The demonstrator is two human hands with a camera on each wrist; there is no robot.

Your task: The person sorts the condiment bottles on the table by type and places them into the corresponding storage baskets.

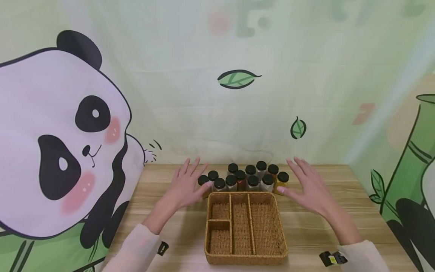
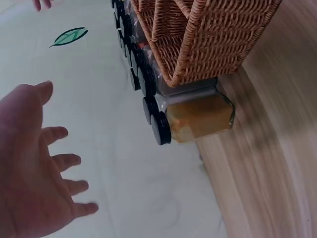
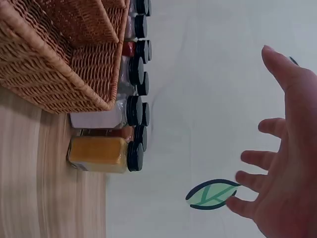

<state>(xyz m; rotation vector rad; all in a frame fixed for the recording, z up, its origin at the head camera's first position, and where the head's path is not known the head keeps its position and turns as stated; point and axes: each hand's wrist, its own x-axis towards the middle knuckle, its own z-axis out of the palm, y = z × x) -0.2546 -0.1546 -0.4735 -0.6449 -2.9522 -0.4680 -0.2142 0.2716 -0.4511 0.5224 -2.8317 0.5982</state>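
Observation:
Several clear jars with black lids (image 1: 253,182) are grouped on the table behind a woven basket (image 1: 268,223). My left hand (image 1: 186,186) is spread over the left end of the group, its thumb overlapping a jar there in the head view. On the other side, my right hand (image 1: 310,189) is held with fingers spread, its thumb beside a jar of yellow powder (image 3: 99,153). Both wrist views show the hands raised with space between them and the jars. An orange-brown jar (image 2: 198,119) marks the left end. Neither hand holds anything.
The basket has several compartments parted by woven dividers (image 1: 252,226) and stands at the table's middle. Wood-grain table (image 1: 316,241) extends to both sides. A printed cloth backdrop (image 1: 190,113) with a panda and leaves rises right behind the table's far edge.

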